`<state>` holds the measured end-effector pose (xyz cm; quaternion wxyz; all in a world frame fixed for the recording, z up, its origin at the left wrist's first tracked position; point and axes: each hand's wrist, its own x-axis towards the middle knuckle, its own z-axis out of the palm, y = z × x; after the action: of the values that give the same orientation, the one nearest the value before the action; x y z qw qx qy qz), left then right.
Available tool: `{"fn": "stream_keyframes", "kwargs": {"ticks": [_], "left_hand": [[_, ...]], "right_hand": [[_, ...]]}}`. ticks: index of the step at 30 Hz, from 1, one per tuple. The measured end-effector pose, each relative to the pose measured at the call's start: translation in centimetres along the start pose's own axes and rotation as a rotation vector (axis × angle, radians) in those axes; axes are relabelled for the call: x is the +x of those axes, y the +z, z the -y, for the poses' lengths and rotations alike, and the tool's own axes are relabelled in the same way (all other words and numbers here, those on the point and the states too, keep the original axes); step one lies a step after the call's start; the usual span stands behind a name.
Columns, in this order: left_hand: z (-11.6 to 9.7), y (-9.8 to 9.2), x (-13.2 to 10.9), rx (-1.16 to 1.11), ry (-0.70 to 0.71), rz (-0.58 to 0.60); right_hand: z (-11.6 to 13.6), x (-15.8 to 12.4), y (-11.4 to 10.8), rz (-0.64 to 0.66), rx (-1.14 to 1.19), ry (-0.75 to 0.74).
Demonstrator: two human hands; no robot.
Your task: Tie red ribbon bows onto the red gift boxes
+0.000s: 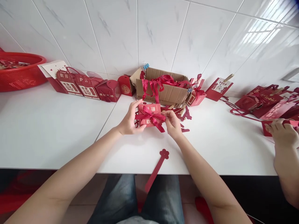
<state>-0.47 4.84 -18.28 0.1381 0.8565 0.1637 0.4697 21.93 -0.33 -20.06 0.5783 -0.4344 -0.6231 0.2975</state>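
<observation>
A small pink-red gift box (153, 108) with gold lettering is held above the white table. A dark red satin ribbon (152, 116) crosses its middle and is tied in a bow there. My left hand (130, 122) grips the box's left side, thumb along the lower edge and fingers at the top. At the box's right end, my right hand (173, 125) pinches the right part of the bow between thumb and fingertips. Nearer me lies a red paper strip with a flower-shaped head (164, 154), its tail hanging past the table edge.
Behind my hands, a cardboard box (168, 95) holds red ribbons. Loose red paper strips (187, 113) lie beside it. Several red gift boxes (87, 85) line the tiled wall. A red basket (23, 76) stands far left. At right, another person's hand (283, 133) touches a red box.
</observation>
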Motion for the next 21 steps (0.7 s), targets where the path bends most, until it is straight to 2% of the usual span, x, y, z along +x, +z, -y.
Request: {"fn": "stream_keyframes", "kwargs": {"ticks": [5, 10, 16, 19, 21], "left_hand": [[2.3, 1.1, -0.9, -0.050, 0.023, -0.037], [2.9, 1.5, -1.4, -0.070, -0.066, -0.063], [2.2, 1.3, -1.8, -0.076, -0.110, -0.144], [1.5, 1.0, -2.2, -0.065, -0.138, -0.173], [0.9, 1.0, -2.6, -0.079, -0.237, -0.209]], "right_hand": [[-1.2, 0.2, 0.2, 0.005, -0.258, -0.112], [-1.3, 0.6, 0.1, 0.019, -0.494, -0.243], [-1.3, -0.5, 0.7, -0.005, -0.415, -0.266], [-0.9, -1.4, 0.8, 0.092, -0.328, -0.201], [-0.5, -1.8, 0.8, 0.192, -0.227, -0.182]]}}
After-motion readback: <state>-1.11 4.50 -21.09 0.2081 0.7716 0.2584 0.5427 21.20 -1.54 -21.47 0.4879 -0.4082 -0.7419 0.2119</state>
